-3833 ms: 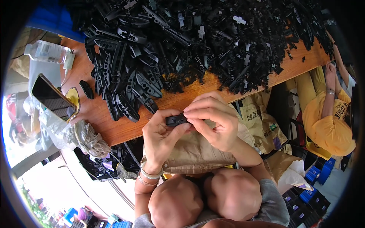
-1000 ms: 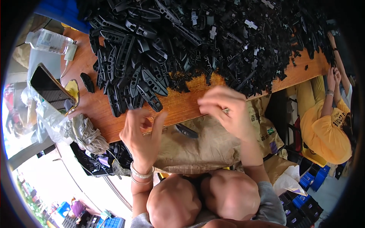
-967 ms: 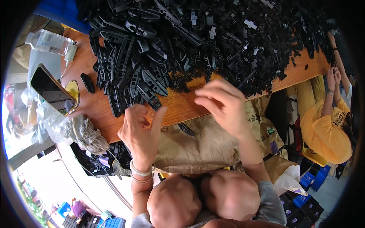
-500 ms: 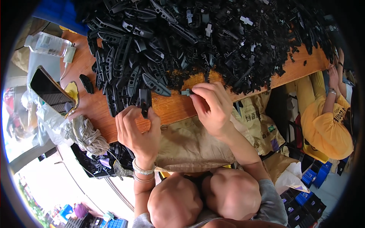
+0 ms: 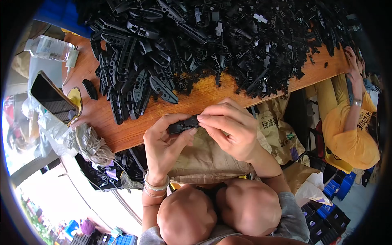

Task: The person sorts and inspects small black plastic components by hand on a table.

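Above the brown bag over my lap, my left hand (image 5: 163, 143) grips a long black plastic part (image 5: 184, 124) between thumb and fingers, its hollow, moulded side showing. My right hand (image 5: 232, 128) is closed, with thumb and fingertips pressed together against the part's right end. Whatever those fingertips pinch is hidden. Just beyond my hands, a heap of curved black plastic shells (image 5: 126, 73) lies on the wooden table (image 5: 159, 110). Small black springy-looking pieces (image 5: 261, 61) with some light grey clips (image 5: 260, 18) are piled to the right of the shells.
A phone (image 5: 53, 98) on a stand, a clear bottle (image 5: 50, 48) and a crumpled grey cloth (image 5: 92, 143) sit at left. A single black shell (image 5: 90, 90) lies apart. Brown paper bags (image 5: 273, 126) hang by the table edge. A person in yellow (image 5: 351, 139) works at far right.
Both hands have come together. My left hand turned the black part from upright to lying sideways. My right hand moved from the table edge to its end; the small grey piece it pinched is now hidden.
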Available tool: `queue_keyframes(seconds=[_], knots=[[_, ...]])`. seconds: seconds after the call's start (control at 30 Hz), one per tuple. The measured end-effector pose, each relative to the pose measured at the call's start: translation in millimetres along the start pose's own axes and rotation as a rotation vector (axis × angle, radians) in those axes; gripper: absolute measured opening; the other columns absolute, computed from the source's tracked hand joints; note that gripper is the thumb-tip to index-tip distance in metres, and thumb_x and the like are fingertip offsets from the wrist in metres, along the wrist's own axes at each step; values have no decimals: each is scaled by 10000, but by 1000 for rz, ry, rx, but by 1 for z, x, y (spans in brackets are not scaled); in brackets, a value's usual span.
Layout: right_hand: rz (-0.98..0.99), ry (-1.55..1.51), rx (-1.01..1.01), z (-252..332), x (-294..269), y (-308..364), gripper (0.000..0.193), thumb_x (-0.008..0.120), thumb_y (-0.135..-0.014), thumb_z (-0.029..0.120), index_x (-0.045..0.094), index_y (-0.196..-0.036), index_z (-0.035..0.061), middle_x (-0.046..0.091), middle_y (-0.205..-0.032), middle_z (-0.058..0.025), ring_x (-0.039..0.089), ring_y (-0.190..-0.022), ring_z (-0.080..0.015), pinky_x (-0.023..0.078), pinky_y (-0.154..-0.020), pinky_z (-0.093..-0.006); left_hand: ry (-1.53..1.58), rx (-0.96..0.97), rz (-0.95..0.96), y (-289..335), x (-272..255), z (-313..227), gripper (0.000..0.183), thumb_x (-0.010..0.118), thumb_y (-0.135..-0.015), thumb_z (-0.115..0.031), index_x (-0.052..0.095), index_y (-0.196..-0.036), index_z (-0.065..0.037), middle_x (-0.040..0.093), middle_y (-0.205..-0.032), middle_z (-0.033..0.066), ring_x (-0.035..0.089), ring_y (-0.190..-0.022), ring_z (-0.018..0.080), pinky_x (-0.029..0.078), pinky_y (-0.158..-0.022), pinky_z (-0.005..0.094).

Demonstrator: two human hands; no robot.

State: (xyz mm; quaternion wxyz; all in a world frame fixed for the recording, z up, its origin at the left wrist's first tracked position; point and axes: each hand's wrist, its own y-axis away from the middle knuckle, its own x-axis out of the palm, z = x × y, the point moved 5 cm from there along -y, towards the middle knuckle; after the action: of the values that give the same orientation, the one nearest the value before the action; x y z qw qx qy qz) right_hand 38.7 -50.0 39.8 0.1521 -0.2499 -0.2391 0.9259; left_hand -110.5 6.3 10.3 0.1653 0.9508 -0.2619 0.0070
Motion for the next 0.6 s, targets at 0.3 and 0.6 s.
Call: queue_keyframes(seconds=[0.3, 0.6], knots=[[106, 76, -14, 2, 6, 3, 281, 699, -673, -57, 653, -943, 3, 610, -916, -105, 576, -745, -246, 481, -594, -310, 97, -57, -71, 2, -2, 2, 225, 662, -786, 74, 608, -1004, 86, 644, -870, 89, 633, -711, 115, 533, -640, 201], [321, -257, 497, -22, 0, 12, 294, 725, -728, 32, 664, -1015, 4, 654, -976, -112, 640, -882, -229, 490, -753, -307, -109, 50, 62, 6, 2, -3, 196, 650, -798, 34, 627, -992, 47, 670, -813, 89, 653, -732, 110, 511, -655, 200]])
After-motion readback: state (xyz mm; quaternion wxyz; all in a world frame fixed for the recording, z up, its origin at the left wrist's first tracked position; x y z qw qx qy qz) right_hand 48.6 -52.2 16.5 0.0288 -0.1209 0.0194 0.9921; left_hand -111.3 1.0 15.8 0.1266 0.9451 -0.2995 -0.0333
